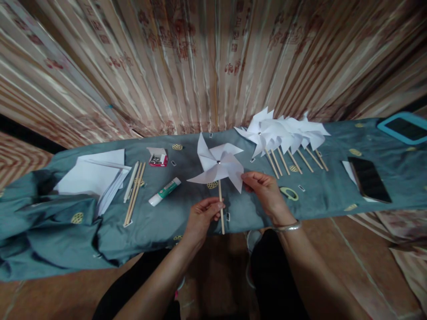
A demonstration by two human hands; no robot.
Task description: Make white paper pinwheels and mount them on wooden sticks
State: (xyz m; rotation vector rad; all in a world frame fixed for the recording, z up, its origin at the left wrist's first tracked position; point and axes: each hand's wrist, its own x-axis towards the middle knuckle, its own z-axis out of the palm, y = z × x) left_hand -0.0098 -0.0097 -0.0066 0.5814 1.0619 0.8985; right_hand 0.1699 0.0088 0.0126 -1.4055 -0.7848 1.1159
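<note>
A white paper pinwheel [218,162] with a dark pin at its centre is held over the cloth, its wooden stick pointing down toward me. My left hand [204,215] pinches the lower part of that stick between thumb and fingers. With thumb and forefinger, my right hand [263,189] grips the tip of the pinwheel's right-hand paper blade. Left of my left hand lies a glue stick [165,191] with a green label. Just right of my right hand, light green scissor handles [288,194] show, partly hidden behind the hand.
Several finished pinwheels [287,131] overlap at the back right. Left lie white paper sheets [90,178], wooden sticks [135,195], a white pen-like stick [131,182] and an open box of pins [158,159]. A phone [370,179] and a blue-framed object [405,126] lie right. Curtains [213,66] hang behind.
</note>
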